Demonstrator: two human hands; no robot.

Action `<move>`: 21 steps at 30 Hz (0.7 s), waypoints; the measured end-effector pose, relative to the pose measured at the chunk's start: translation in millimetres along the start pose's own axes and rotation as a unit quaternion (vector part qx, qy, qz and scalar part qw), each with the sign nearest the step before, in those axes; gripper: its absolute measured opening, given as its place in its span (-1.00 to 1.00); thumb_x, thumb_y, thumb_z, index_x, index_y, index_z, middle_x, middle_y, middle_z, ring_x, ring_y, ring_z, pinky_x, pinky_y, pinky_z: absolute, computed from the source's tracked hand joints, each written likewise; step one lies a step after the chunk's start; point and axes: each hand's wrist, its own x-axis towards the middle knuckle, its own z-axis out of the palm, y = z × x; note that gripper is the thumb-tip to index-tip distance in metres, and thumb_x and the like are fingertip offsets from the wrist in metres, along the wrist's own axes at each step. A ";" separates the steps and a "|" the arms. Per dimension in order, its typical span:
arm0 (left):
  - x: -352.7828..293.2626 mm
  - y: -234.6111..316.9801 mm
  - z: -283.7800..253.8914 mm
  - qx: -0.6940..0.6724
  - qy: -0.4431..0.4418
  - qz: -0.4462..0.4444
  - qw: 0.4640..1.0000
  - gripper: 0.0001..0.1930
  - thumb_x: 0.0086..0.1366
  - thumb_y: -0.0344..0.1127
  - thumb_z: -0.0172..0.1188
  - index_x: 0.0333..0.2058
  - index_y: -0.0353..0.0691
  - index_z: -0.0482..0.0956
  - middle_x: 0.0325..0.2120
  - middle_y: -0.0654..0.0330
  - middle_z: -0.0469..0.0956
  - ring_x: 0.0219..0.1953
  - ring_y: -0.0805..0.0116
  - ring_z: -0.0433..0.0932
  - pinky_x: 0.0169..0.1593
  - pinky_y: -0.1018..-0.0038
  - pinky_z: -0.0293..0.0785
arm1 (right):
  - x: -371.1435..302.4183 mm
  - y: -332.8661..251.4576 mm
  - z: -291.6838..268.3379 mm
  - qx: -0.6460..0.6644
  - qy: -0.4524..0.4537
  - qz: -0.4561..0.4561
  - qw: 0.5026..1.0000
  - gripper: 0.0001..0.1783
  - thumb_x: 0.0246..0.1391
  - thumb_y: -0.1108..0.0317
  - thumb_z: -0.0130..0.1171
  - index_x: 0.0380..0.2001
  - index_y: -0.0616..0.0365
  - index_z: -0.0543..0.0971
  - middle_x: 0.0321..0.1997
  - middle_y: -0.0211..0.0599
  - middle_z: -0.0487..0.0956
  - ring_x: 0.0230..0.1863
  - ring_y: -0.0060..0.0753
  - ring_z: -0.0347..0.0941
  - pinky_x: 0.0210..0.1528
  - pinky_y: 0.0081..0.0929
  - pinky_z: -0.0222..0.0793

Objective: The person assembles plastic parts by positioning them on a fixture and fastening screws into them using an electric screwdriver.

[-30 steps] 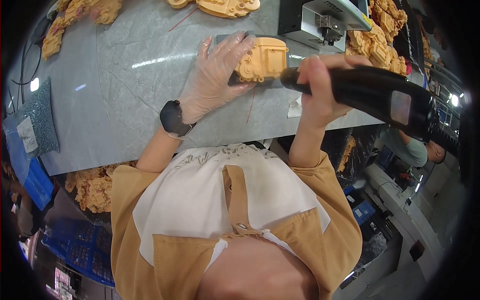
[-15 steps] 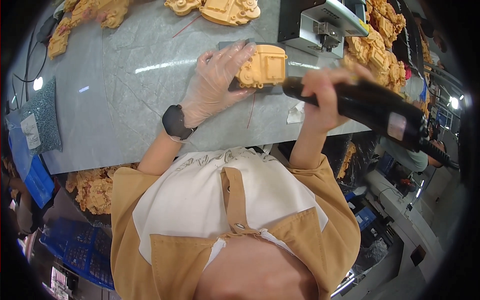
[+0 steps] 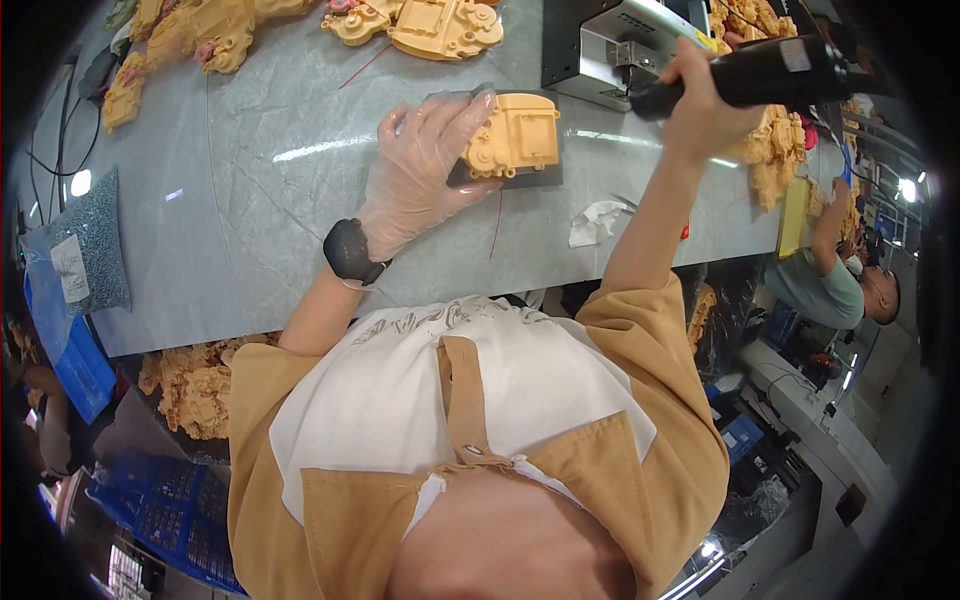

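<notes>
My left hand (image 3: 425, 165), in a clear plastic glove, grips the left side of a yellow-orange plastic housing (image 3: 520, 135). The housing sits on a dark fixture block (image 3: 547, 174), which is mostly covered. My bare right hand (image 3: 705, 110) is wrapped round a black electric screwdriver (image 3: 770, 75), held sideways with its cord end to the right. The screwdriver's nose is at the small metal outlet of a grey and black screw feeder (image 3: 600, 55); whether it touches cannot be made out.
More yellow-orange housings (image 3: 445, 28) lie along the table's far side. Others are heaped at the right (image 3: 770, 150) and below the left edge (image 3: 195, 385). A bag of small screws (image 3: 95, 245) lies at left, a crumpled white tissue (image 3: 597, 222) near my right forearm. A co-worker (image 3: 830, 280) is at right.
My right hand has carried the electric screwdriver up and away from the housing to the screw feeder's front. My left hand still holds the housing in its place.
</notes>
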 end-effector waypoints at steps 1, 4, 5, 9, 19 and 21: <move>2.1 -0.4 0.5 -0.001 0.004 -0.002 1.000 -0.10 -0.18 -0.05 0.41 0.16 -0.02 0.17 0.00 0.28 0.35 0.07 0.30 0.29 0.10 0.18 0.08 | -6.9 -8.0 0.6 -0.013 -0.032 0.052 0.998 -0.61 -0.24 0.61 0.19 -0.24 0.37 0.35 -0.73 -0.36 0.47 -0.73 -0.60 0.35 -0.48 -0.65 0.33; -1.6 -0.7 2.4 -0.009 -0.014 -0.011 1.000 -0.10 -0.18 -0.03 0.40 0.16 -0.05 0.17 0.00 0.27 0.34 0.06 0.30 0.29 0.09 0.20 0.10 | -48.1 -32.0 -5.6 0.087 -0.024 0.056 0.994 -0.52 -0.20 0.63 0.15 -0.15 0.39 0.24 -0.72 -0.33 0.43 -0.74 -0.56 0.33 -0.53 -0.59 0.33; -3.7 -1.7 2.9 -0.005 -0.002 -0.005 1.000 -0.10 -0.17 -0.01 0.39 0.17 -0.05 0.16 0.00 0.27 0.34 0.06 0.30 0.29 0.09 0.20 0.10 | -58.8 -41.4 0.6 0.151 -0.019 0.053 0.987 -0.49 -0.19 0.64 0.14 -0.12 0.40 0.20 -0.72 -0.32 0.43 -0.74 -0.54 0.33 -0.52 -0.58 0.34; -1.0 -2.7 4.1 0.013 -0.007 0.003 1.000 -0.10 -0.15 0.02 0.37 0.17 -0.06 0.14 0.01 0.27 0.33 0.05 0.28 0.29 0.11 0.17 0.10 | -28.1 -35.0 -0.4 0.076 0.062 -0.091 0.991 -0.48 -0.18 0.65 0.13 -0.11 0.38 0.18 -0.68 -0.25 0.47 -0.74 -0.50 0.33 -0.52 -0.55 0.35; -4.9 -2.7 7.4 -0.002 0.004 0.022 1.000 -0.06 -0.15 0.01 0.38 0.20 -0.06 0.10 -0.01 0.23 0.33 0.07 0.25 0.27 0.15 0.10 0.06 | 13.3 7.5 3.5 -0.037 0.049 -0.052 0.997 -0.75 -0.24 0.67 0.14 -0.41 0.38 0.34 -0.74 -0.27 0.49 -0.74 -0.53 0.35 -0.48 -0.61 0.38; -2.9 -3.1 5.6 0.005 0.002 0.008 1.000 -0.07 -0.15 -0.01 0.38 0.19 -0.08 0.10 0.01 0.24 0.33 0.08 0.25 0.27 0.16 0.09 0.05 | 15.7 11.1 3.0 -0.027 0.055 -0.056 0.997 -0.73 -0.25 0.67 0.16 -0.42 0.35 0.32 -0.73 -0.27 0.47 -0.74 -0.52 0.35 -0.52 -0.58 0.39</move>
